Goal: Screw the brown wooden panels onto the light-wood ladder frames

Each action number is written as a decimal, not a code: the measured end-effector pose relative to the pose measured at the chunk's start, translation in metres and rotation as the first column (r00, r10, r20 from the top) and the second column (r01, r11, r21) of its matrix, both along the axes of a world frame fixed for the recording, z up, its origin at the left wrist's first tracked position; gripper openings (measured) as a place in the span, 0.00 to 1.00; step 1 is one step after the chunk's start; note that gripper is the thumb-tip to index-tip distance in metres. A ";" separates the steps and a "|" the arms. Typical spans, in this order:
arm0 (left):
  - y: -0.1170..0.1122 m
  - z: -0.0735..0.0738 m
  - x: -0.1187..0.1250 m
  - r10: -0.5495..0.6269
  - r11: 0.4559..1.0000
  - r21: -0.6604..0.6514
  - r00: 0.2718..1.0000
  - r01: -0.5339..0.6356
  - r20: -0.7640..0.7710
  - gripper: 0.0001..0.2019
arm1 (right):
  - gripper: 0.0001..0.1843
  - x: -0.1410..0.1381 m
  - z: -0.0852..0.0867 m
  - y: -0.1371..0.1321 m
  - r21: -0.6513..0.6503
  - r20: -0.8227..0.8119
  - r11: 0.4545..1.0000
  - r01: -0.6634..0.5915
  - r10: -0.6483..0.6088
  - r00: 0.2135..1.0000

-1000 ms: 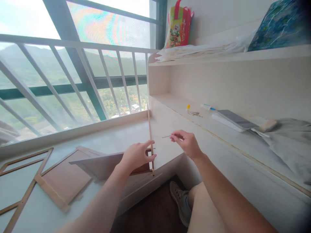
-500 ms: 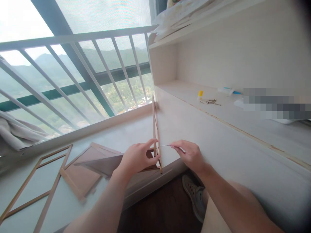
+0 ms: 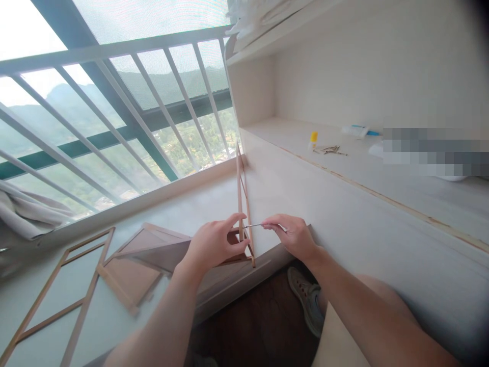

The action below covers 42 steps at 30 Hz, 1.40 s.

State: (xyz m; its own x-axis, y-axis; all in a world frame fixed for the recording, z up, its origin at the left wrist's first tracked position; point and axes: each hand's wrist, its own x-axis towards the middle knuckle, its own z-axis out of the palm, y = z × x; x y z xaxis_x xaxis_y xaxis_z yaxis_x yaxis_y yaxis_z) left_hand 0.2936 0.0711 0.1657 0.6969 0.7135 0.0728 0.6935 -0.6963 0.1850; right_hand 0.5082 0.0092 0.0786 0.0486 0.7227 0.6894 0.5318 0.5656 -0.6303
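Observation:
A narrow wooden frame (image 3: 247, 196) stands on edge on the pale ledge, seen nearly end-on. My left hand (image 3: 216, 244) is closed on its near part, thumb and index finger spread around the bars. From the right, my right hand (image 3: 292, 234) pinches a thin metal rod (image 3: 255, 225). The rod's far tip meets the frame between my left thumb and index finger. Whether it is a hex key or a screwdriver I cannot tell. A brown panel (image 3: 164, 255) reaches from behind my left hand toward the left.
Another wooden frame (image 3: 57, 275) and a flat wooden panel (image 3: 130, 280) lie on the ledge at left. On the right shelf are several screws (image 3: 332, 150), a yellow-capped bottle (image 3: 314, 138) and a blue-and-white packet (image 3: 361, 131). Railings (image 3: 160, 94) line the window.
My right hand has moved slightly left, and less of the rod shows between it and the frame. My left hand keeps its grip. The view has shifted a little.

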 end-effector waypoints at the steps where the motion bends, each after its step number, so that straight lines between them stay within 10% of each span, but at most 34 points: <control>1: 0.000 0.000 0.000 -0.002 1.000 -0.002 1.000 0.002 0.003 0.24 | 0.08 0.000 0.000 0.001 -0.003 -0.015 1.000 -0.001 0.001 1.000; 28: 0.000 0.001 0.000 -0.020 1.000 -0.021 1.000 0.020 0.009 0.24 | 0.08 -0.003 -0.004 0.008 -0.115 -0.246 0.991 -0.074 0.044 0.968; 33: 0.000 0.001 0.000 -0.028 0.999 -0.021 1.000 0.028 0.013 0.23 | 0.14 -0.008 0.003 0.008 -0.273 -0.493 0.921 -0.277 0.114 0.863; 39: 0.000 0.000 0.000 -0.041 0.999 0.006 0.999 0.041 0.032 0.23 | 0.22 -0.022 0.002 0.012 -0.337 -0.791 0.688 -0.643 0.164 0.589; 42: 0.000 0.000 0.000 -0.041 0.999 0.003 0.999 0.041 0.035 0.23 | 0.21 -0.023 0.002 0.011 -0.375 -0.742 0.729 -0.573 0.135 0.657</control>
